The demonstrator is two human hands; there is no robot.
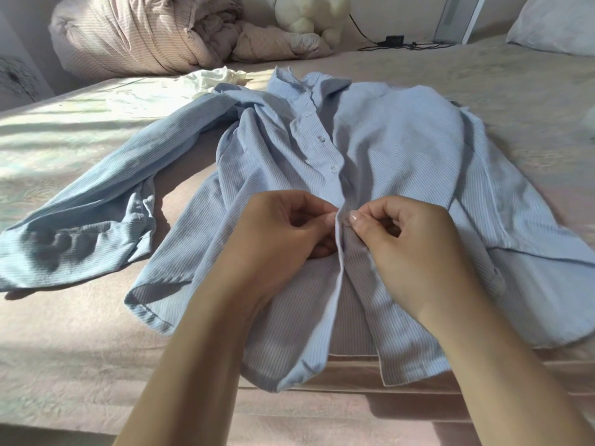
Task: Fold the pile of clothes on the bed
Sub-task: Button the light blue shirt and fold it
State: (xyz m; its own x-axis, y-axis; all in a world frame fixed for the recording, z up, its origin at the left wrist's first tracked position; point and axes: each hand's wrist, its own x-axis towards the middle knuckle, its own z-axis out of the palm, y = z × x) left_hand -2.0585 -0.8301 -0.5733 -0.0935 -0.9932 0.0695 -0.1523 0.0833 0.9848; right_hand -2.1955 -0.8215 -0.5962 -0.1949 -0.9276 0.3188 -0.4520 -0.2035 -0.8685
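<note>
A blue shirt (380,149) lies flat on the bed (80,333), front side up. One sleeve (96,201) sticks out to the left. The left hand (277,239) pinches the left edge of the shirt's front. The right hand (415,243) pinches the right edge, beside a small button (347,220). A white cloth (212,79) lies behind the shirt.

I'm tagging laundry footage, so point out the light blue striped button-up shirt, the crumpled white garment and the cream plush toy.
Light blue striped button-up shirt (396,146), head view, chest panel.
Crumpled white garment (212,79), head view, middle.
Cream plush toy (306,14), head view, body.
</note>
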